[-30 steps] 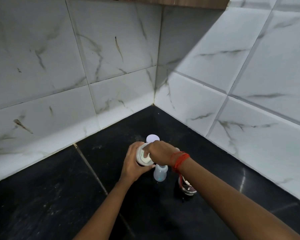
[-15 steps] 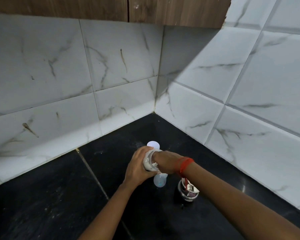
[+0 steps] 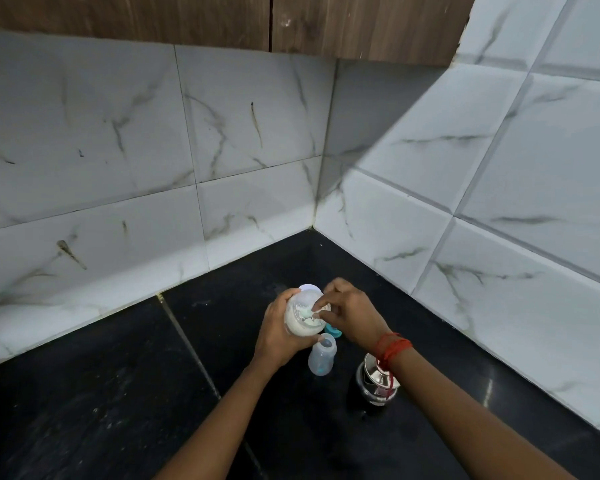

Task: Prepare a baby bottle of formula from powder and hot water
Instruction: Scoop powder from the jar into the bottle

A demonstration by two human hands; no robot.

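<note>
Since half a second ago the right hand (image 3: 352, 318) has come off the top of the powder jar (image 3: 300, 320). The jar's mouth is now exposed and tipped toward the viewer, and a teal piece (image 3: 333, 330) behind it has come into sight.

The jar sits low in the centre of the frame, raised off the tabletop (image 3: 118, 393). The left hand (image 3: 278, 337) is wrapped round its body. White powder lies against its lower wall. The right hand's fingertips are inside the mouth, pinching a small pale piece that I take for the scoop (image 3: 315, 310); it is too small to confirm.

The baby bottle (image 3: 322, 356) stands upright and uncapped just below and right of the jar, near the left thumb. No powder is discernible in it. A white lid (image 3: 309, 289) lies just behind the jar. A steel flask (image 3: 378, 381) stands lower right, partly under the right wrist, and a red thread (image 3: 394, 345) from that wrist hangs over it.

Risks noted:
- The jar is tilted with its mouth open, so more tilt would spill powder onto the tabletop.
- The bottle neck is narrow and a full scoop could miss it.
- The bottle is unsteadied, and a knock from either hand would topple it.
- The forearm or the dangling thread could catch the flask, presumably holding hot water.
</note>
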